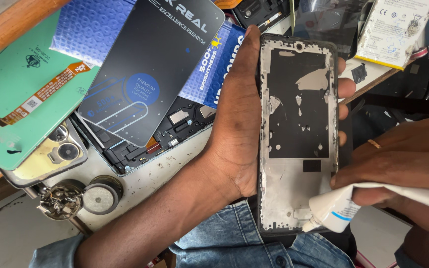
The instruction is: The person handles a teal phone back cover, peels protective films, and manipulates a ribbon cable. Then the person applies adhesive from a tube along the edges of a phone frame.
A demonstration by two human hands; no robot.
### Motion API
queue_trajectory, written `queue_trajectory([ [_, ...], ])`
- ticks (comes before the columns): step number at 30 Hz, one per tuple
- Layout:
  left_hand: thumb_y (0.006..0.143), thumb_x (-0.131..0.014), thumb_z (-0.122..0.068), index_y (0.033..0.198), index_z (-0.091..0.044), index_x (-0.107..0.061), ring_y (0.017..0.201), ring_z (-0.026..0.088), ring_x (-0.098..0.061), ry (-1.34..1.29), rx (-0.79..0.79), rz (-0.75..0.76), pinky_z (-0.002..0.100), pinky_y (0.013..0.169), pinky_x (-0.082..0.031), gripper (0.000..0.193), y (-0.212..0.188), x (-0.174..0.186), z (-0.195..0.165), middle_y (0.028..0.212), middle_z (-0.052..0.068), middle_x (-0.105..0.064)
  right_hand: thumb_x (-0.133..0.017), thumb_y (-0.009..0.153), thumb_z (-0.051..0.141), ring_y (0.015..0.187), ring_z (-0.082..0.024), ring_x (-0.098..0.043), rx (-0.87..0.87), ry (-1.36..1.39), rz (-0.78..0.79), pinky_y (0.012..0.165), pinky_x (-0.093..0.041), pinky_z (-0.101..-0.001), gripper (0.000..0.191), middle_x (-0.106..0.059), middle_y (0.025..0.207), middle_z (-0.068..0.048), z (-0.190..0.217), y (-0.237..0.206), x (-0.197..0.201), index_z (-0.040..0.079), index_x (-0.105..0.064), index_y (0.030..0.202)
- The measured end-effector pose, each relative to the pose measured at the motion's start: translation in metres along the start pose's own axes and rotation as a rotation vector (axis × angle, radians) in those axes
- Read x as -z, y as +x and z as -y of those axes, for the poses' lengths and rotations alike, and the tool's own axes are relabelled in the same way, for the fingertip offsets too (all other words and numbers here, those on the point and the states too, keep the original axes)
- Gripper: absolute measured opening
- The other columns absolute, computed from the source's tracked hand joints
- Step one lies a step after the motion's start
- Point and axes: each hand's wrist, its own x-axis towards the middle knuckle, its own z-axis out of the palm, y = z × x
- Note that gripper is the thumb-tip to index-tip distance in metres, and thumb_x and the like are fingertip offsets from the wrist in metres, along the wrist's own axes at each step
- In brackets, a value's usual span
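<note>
My left hand (pixel 237 124) grips a bare phone frame (pixel 296 134) upright, thumb side along its left edge and fingertips showing at its right edge. The frame's inner face is silver-grey with a black patch and torn adhesive scraps. My right hand (pixel 403 159), a ring on one finger, holds a white glue tube (pixel 338 208) with a blue stripe. The tube's nozzle touches the lower part of the frame near its bottom right corner.
On the white bench lie a dark display box (pixel 150 69), a blue bubble pouch (pixel 95 27), a green display back with orange flex (pixel 16 94), an opened phone body (pixel 175 129), a gold phone back with cameras (pixel 50 154), two round metal pieces (pixel 100 196) and a battery (pixel 398 30).
</note>
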Motion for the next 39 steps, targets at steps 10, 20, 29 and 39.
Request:
queue_trajectory([
  [10,0.108,-0.019,-0.077,0.137,0.006,-0.058,0.085,0.021,-0.069,0.018,-0.015,0.014,0.040,0.076,-0.063,0.096,0.000,-0.001,-0.002,0.107,0.020,-0.069,-0.063,0.098,0.040,0.067,-0.011,-0.071,-0.034,-0.057,0.090,0.061,-0.058,-0.0265,0.031,-0.077,0.084,-0.001,0.011,0.010,0.011,0.012,-0.077,0.104],
  [20,0.111,-0.020,-0.077,0.138,0.007,-0.056,0.090,0.022,-0.069,-0.016,-0.007,0.068,0.040,0.078,-0.064,0.095,-0.002,0.000,-0.003,0.108,0.020,-0.068,-0.063,0.099,0.040,0.058,-0.008,-0.068,-0.155,-0.094,0.180,0.056,-0.056,-0.0253,0.032,-0.078,0.077,0.000,0.028,0.030,0.034,0.011,-0.077,0.103],
  [29,0.109,-0.018,-0.077,0.142,0.007,-0.054,0.092,0.024,-0.069,0.031,-0.023,0.057,0.041,0.076,-0.065,0.097,-0.002,-0.004,-0.005,0.111,0.022,-0.068,-0.062,0.104,0.050,0.071,-0.016,-0.072,-0.028,0.175,-0.221,0.066,-0.063,-0.0252,0.044,-0.076,0.076,-0.008,0.035,0.027,-0.003,0.008,-0.074,0.099],
  [39,0.113,-0.027,-0.068,0.147,0.003,-0.044,0.125,0.033,-0.059,-0.066,-0.056,0.106,0.050,0.103,-0.056,0.081,0.002,-0.002,-0.004,0.138,0.027,-0.057,-0.067,0.109,0.030,0.081,-0.022,-0.070,-0.368,0.583,-0.864,0.075,-0.061,-0.0366,0.032,-0.069,0.096,-0.015,0.028,-0.020,-0.095,-0.001,-0.059,0.113],
])
